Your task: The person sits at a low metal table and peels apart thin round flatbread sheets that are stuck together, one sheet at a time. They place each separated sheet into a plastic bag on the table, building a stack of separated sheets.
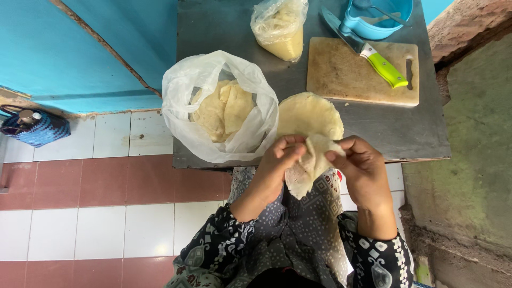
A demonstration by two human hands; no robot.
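Two hands meet on one thin, pale wrapper sheet point(312, 162), held in the air just past the near edge of the grey metal table point(416, 133). The left hand point(280, 160) pinches the sheet's upper left edge between thumb and fingertips; the right hand point(360, 162) pinches its upper right edge the same way — both closed on the sheet, neither open. The sheet is gripped along its top and hangs down between the wrists, so its long axis runs roughly from the fingers toward the person's lap, with the loose lower end pointing slightly to the left. It looks folded or creased near the top, where the two pinches come close together. Neither hand is clearly nearer; each holds its own side.

Just beyond the fingers, a round stack of wrappers point(309, 112) of the same colour lies flat on the table; the held sheet's top edge overlaps it in view, though I cannot tell whether they touch. To the left of the stack sits an open white plastic bag point(184, 106) with more folded sheets inside. Farther back stand a clear bag of pale filling point(282, 32), a wooden cutting board point(341, 74), a green-handled knife point(373, 56) lying across it, and a blue bowl point(384, 21).
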